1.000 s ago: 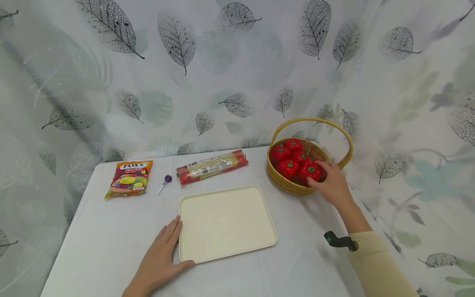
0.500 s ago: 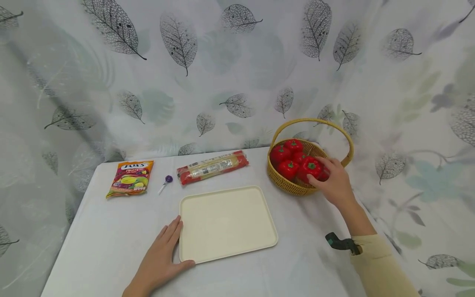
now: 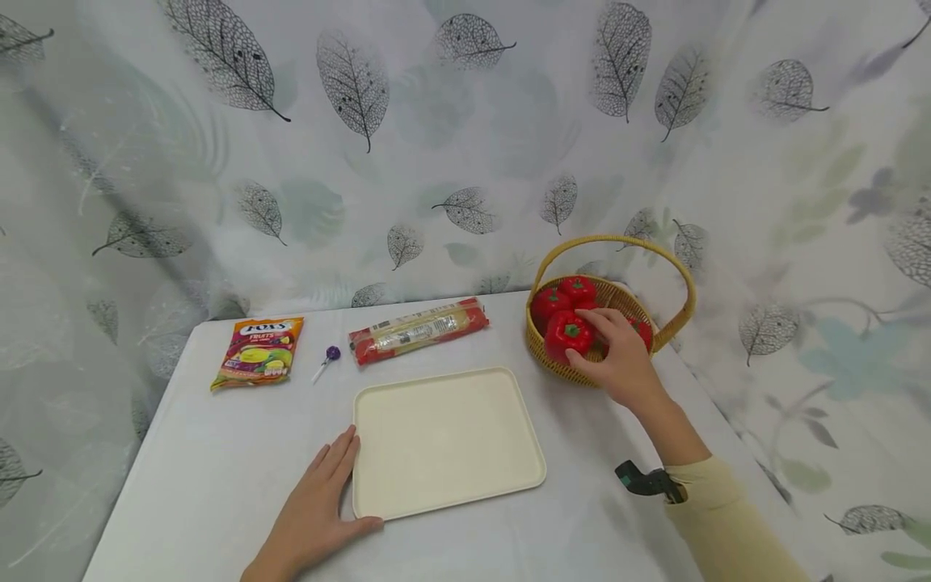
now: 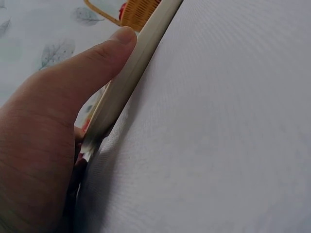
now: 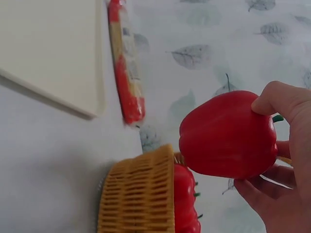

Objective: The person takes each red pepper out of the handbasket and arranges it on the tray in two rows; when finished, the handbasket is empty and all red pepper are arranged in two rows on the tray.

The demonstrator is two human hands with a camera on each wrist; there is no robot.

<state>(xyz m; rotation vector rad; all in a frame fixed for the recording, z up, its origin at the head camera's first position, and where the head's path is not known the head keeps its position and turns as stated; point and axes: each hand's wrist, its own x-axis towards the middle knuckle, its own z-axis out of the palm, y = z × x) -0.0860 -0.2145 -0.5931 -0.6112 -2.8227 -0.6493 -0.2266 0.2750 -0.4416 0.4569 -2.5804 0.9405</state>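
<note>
My right hand point(image 3: 624, 365) holds a red bell pepper point(image 3: 562, 338) by its stem end, thumb on one side and fingers on the other. The right wrist view shows this pepper point(image 5: 223, 138) raised past the rim of the wicker basket point(image 5: 138, 194). More red bell peppers point(image 3: 550, 303) lie inside that basket, partly hidden by the hand. At the cream tray point(image 3: 447, 444), my left hand point(image 3: 313, 501) rests against the near left corner. Its fingers lie along the left side, and its thumb point(image 4: 104, 58) touches the near edge.
Behind the tray lies a long red and clear packet point(image 3: 420, 330). Further left are a purple lollipop point(image 3: 332, 354) and an orange Fox's candy bag point(image 3: 258, 353). The basket's arched handle point(image 3: 618, 239) stands upright. A leaf-printed curtain point(image 3: 451, 162) hangs behind the white table point(image 3: 218, 469).
My right hand has lifted the bell pepper out of the basket's right part and brought it left, over the front rim. The left hand and tray stay put.
</note>
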